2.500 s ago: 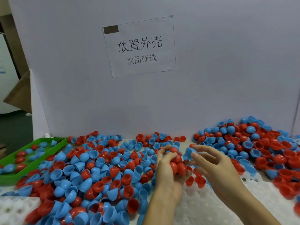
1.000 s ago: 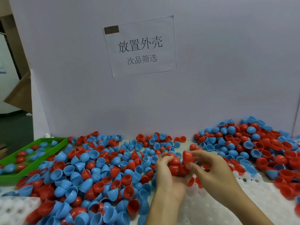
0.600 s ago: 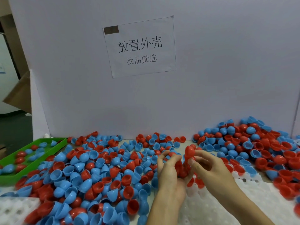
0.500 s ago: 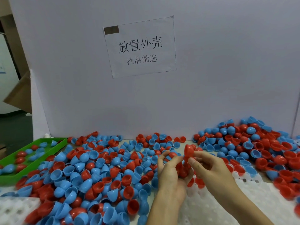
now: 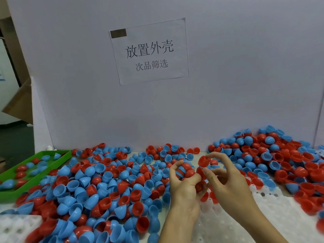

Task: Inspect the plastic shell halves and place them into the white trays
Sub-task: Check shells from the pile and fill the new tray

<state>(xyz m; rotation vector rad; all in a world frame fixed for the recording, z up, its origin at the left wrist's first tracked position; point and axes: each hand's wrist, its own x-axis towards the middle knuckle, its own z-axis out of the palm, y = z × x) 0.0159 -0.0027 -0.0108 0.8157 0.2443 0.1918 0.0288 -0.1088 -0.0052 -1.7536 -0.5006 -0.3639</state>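
Left hand (image 5: 184, 186) cups a clutch of shells while the right hand (image 5: 226, 179) pinches one red shell (image 5: 203, 160) for inspection, seemingly bound next for the white tray (image 5: 245, 223) beneath both.

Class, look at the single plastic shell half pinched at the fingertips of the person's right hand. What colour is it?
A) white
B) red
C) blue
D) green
B: the right hand pinches a red plastic shell half between thumb and fingertip, raised above the white plastic tray, while the left hand holds a cluster of shells.
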